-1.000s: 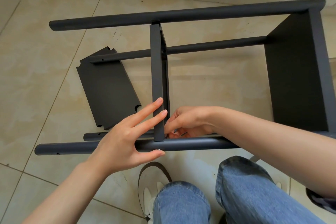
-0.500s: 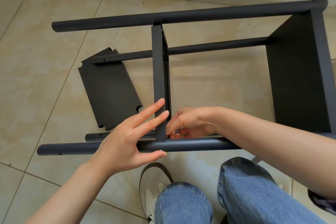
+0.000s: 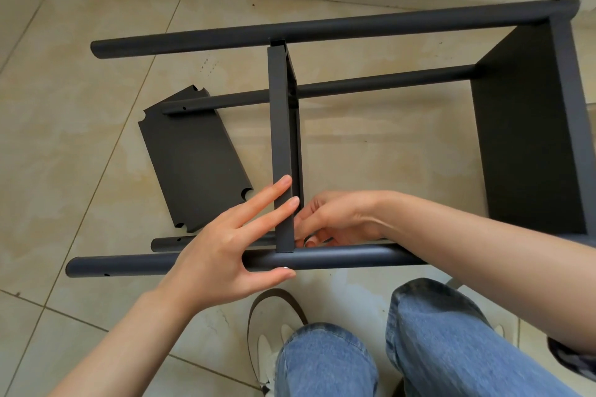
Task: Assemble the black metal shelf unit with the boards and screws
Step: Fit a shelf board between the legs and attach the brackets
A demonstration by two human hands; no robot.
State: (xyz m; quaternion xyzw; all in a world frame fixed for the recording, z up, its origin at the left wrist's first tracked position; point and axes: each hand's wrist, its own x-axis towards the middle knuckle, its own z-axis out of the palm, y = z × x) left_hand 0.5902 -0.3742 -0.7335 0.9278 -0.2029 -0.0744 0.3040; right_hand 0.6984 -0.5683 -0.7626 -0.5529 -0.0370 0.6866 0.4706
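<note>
The middle board runs 12-to-6 o'clock, meeting the near pole running 9-to-3. The left hand steadies both with straight fingers. The right hand, at 3 o'clock of the joint, pinches something small I cannot identify.

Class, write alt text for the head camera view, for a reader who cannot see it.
A person's left hand presses straight fingers against the upright middle black metal shelf board and the near black metal tube, while the right hand works with curled fingers at that joint. A loose black board lies on the beige tiled floor.

Beige tile floor: shelf frame, loose board.
</note>
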